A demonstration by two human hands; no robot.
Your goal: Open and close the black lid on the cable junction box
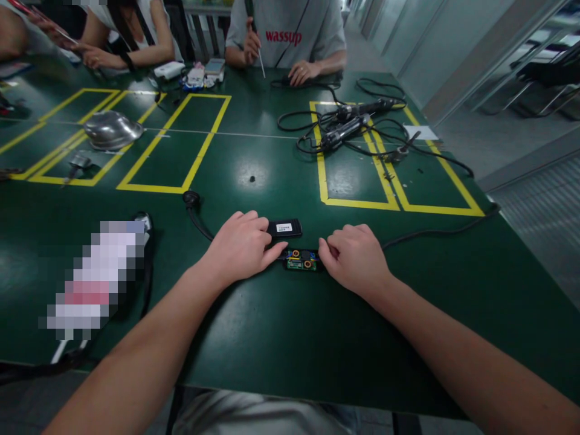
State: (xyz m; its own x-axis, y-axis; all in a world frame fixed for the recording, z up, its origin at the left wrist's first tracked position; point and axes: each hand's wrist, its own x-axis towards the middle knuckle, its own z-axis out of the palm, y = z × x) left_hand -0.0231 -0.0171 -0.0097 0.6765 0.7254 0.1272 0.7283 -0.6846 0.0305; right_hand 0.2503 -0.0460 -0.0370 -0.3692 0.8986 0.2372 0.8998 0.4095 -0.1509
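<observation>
Open case (301,269): circuit board (299,260) inside, lying between my hands.
Left hand (241,246): fingers curled, thumb at one end; grip, I cannot tell.
Right hand (356,258): curled at the other, grip likewise hidden.

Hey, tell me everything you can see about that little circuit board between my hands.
The circuit board is small and mostly green, with two copper-coloured rings that look like coils, a dark part near its middle, and touches of yellow and blue. It lies exposed, parts facing up, with a dark edge around it, low over the green table. The left hand is by its left end, the right hand by its right; whether either touches the board itself is unclear.
</observation>
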